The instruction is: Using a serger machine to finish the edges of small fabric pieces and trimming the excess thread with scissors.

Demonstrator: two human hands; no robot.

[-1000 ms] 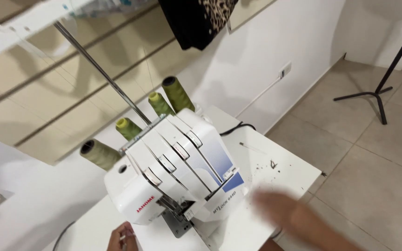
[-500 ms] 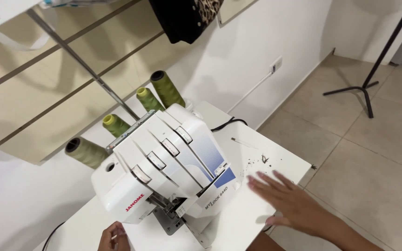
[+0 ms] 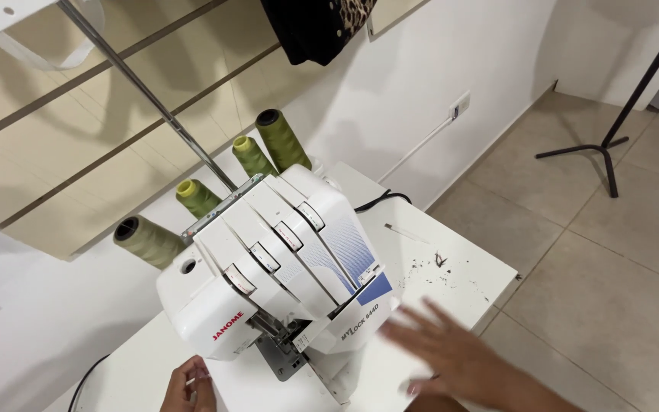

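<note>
White table (image 3: 451, 252) against wall. Overlock machine (image 3: 276, 275) between hands. Right hand (image 3: 451, 355) flat, fingers spread, just beside machine base. Left hand (image 3: 188, 385) curled, pinching small pale bit; four green thread cones (image 3: 280, 141) behind.

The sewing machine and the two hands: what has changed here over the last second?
The right hand has slid left across the white table, fingers spread, up to the front of the white sewing machine; it holds nothing. The left hand stays low by the machine's left front, pinching something small. The machine and the four green thread cones have not moved.
</note>
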